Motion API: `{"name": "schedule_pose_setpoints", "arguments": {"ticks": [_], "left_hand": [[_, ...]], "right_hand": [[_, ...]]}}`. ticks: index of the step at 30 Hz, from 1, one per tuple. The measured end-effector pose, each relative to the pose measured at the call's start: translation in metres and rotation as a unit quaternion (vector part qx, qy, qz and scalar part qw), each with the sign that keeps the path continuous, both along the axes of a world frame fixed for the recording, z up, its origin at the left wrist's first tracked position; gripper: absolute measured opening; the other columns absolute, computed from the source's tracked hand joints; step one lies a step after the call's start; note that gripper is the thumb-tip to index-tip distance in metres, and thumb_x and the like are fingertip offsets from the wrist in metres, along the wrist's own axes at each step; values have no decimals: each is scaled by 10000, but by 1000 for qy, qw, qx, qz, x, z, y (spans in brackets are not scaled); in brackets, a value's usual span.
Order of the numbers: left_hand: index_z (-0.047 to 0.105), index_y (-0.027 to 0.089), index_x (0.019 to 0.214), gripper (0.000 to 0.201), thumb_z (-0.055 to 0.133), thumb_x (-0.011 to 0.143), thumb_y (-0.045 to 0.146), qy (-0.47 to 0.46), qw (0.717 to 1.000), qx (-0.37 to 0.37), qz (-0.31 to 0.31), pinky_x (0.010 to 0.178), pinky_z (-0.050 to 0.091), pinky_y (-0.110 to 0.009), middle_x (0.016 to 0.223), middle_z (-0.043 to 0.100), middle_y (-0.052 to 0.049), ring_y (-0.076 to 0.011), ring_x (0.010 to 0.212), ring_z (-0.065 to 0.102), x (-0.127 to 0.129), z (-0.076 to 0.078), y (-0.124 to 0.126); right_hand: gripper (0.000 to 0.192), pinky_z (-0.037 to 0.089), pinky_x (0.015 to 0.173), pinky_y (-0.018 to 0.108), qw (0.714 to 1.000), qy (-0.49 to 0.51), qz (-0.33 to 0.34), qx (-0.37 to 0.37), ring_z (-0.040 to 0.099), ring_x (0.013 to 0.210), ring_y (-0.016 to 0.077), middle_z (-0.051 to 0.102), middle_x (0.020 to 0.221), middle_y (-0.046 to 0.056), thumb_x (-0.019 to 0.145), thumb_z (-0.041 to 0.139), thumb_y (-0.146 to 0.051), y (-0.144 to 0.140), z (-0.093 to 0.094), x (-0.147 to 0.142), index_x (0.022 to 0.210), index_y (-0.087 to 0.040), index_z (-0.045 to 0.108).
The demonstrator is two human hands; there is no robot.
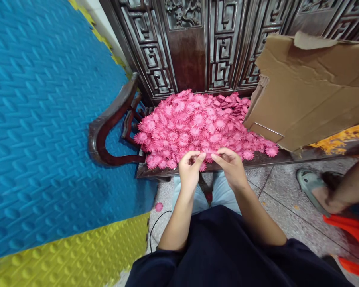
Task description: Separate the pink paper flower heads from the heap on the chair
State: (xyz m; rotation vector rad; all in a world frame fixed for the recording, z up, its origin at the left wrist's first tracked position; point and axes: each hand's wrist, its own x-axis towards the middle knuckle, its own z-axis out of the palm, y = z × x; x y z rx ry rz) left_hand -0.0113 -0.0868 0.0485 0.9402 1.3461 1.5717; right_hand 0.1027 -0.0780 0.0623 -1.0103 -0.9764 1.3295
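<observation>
My left hand (192, 165) and my right hand (229, 164) meet in front of a big heap of pink artificial flower pieces (194, 127). Between the two thumbs and forefingers a pink flower piece (208, 152) is pinched, seen nearly edge-on and partly covered by the fingertips. Both hands are closed on it, just above the near edge of the dark wooden bench (161, 172) that bears the heap.
A cardboard sheet (311, 91) stands right of the heap, with orange flower pieces (344, 137) beyond it. The bench's curved armrest (100, 139) is at left, beside blue mats (48, 119). At right are another person's foot (332, 199) and a red stool (353, 231). One flower piece (158, 207) lies on the floor.
</observation>
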Motion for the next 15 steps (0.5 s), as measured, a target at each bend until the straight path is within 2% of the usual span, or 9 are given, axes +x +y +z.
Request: {"name": "schedule_pose_setpoints", "arguments": {"ticks": [7, 15], "left_hand": [[605, 186, 713, 172, 655, 702, 350, 23, 997, 45, -51, 653, 396, -220, 678, 562, 9, -108, 661, 491, -5, 7, -6], [617, 190, 780, 147, 593, 764, 335, 74, 995, 61, -30, 714, 409, -236, 747, 599, -4, -125, 725, 534, -4, 11, -9]], "right_hand": [[101, 404, 659, 268, 999, -44, 12, 23, 521, 630, 118, 610, 649, -28, 647, 705, -294, -2, -2, 3, 672, -221, 639], [125, 415, 708, 279, 997, -68, -21, 40, 543, 689, 128, 627, 719, -24, 666, 690, -307, -3, -6, 3, 753, -228, 649]]}}
